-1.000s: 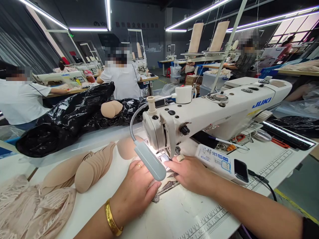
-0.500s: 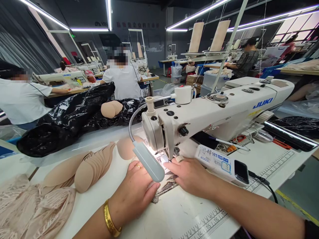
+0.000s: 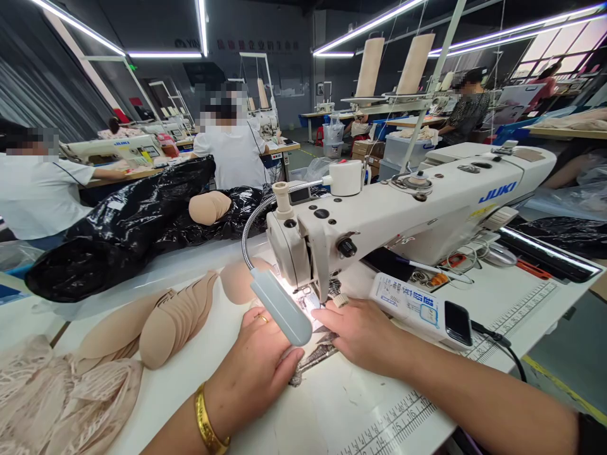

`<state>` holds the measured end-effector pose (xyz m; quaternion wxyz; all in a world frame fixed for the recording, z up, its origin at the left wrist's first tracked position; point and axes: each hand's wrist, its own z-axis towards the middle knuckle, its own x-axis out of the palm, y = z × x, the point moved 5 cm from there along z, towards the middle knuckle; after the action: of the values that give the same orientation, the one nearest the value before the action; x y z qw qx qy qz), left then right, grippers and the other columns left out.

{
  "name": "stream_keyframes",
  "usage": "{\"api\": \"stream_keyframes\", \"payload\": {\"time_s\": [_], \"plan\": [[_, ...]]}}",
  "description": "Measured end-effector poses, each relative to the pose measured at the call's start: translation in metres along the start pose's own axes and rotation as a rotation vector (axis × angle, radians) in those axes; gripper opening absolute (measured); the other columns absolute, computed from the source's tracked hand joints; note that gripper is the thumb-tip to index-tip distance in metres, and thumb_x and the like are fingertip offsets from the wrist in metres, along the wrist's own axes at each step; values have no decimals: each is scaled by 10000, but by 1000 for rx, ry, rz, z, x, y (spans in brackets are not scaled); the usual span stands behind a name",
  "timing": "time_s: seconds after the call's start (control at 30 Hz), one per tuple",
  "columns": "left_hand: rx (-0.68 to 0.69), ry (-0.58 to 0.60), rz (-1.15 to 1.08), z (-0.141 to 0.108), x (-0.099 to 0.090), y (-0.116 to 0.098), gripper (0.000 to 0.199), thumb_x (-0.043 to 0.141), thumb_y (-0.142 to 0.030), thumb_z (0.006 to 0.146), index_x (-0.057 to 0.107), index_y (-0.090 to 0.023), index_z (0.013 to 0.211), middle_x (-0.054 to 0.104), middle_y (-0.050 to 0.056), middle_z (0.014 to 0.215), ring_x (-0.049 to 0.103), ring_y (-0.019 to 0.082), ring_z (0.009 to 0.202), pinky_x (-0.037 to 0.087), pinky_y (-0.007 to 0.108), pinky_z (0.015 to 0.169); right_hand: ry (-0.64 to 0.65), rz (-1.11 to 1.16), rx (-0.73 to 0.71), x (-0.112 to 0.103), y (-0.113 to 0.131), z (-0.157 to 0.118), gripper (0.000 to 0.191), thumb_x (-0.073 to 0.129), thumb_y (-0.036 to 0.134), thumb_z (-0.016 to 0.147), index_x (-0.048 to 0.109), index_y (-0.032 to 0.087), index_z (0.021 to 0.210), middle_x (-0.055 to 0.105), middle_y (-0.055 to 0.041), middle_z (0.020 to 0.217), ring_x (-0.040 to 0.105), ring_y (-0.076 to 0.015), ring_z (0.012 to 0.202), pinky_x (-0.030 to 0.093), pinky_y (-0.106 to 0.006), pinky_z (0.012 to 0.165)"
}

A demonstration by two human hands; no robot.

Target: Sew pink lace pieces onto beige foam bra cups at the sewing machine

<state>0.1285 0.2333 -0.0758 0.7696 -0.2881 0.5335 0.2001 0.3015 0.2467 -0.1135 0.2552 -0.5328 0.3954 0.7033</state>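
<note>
A white sewing machine stands before me, its needle area lit by a grey gooseneck lamp. My left hand lies left of the needle, palm down with the thumb spread; the lamp head covers part of its fingers. Close to the presser foot, my right hand rests on the bed with its index finger stretched toward the needle and the thumb apart below. Between the hands shows a dark, patterned piece, its material hard to make out. A beige pad lies beyond my left fingers.
Left of my hands are fanned beige pads and crumpled beige lace fabric. Black plastic bags lie behind the table edge. On the right are a white box, a black phone-like device and cable. Other people sew farther back.
The whole view has shifted slightly left. Both hands keep nearly the same place and pose by the needle.
</note>
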Motion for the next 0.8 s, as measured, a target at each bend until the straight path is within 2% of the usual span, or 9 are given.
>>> {"api": "stream_keyframes", "payload": {"time_s": [0.2,0.53,0.8], "plan": [[3,17,-2,-2,1,0,257,493,-265,977,706,-261,1121,745,72,1011,668,280,953,491,468,923,-23,22,-15,2,0,-2,275,509,79,742,604,213,962,582,-2,819,416,-170,721,207,-315,628],[5,40,-5,-3,1,-1,265,499,-259,964,698,-263,1139,738,72,1004,675,286,923,496,484,898,-6,20,-12,1,3,-4,254,531,77,780,610,216,978,597,2,833,432,-165,738,216,-310,642],[11,11,-17,-4,1,0,257,513,-268,962,693,-269,1146,740,71,1024,675,286,953,490,478,917,-19,30,-15,0,3,-4,249,527,74,763,617,209,952,597,0,817,428,-163,723,204,-309,632]]}}
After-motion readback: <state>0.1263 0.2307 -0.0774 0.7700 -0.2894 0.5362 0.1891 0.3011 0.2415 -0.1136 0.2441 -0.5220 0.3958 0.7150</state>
